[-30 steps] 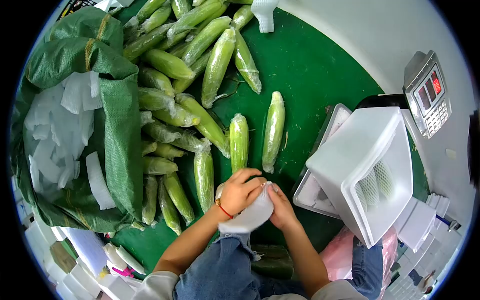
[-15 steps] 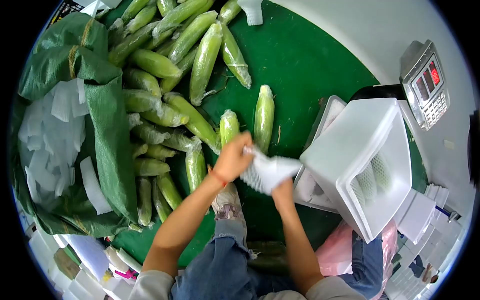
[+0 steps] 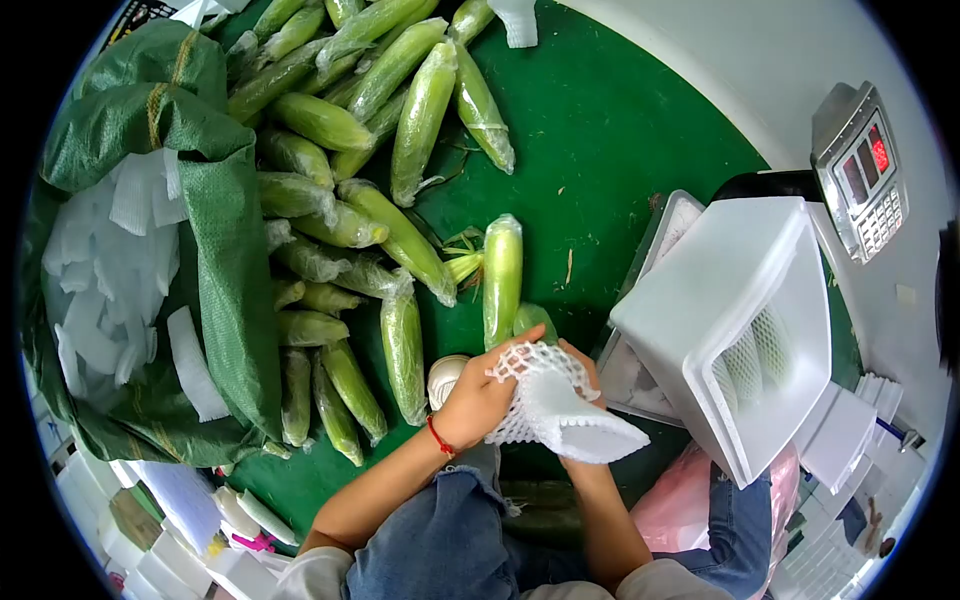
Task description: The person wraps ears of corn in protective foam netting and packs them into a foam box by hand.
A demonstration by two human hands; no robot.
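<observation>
A white foam net sleeve (image 3: 570,400) is stretched open between my two hands, its far end flaring toward my right. My left hand (image 3: 482,395) is closed on the sleeve's left side. My right hand (image 3: 583,370), partly behind the netting, is closed on the other side. Just beyond my fingers shows the rounded green end of an ear of corn (image 3: 535,318); whether it is inside the sleeve I cannot tell. A plastic-wrapped ear of corn (image 3: 503,275) lies just past my left hand, pointing away from me.
Several wrapped ears of corn (image 3: 420,125) lie piled at the left and back of the green table (image 3: 600,130). A green woven sack (image 3: 225,300) holds white foam sleeves. A tilted white foam box (image 3: 690,300) with netted ears stands right, beside a digital scale (image 3: 862,175).
Both hands have come closer to me with the foam net sleeve, which is now spread wider. One ear of corn now shows its end by my fingers.
</observation>
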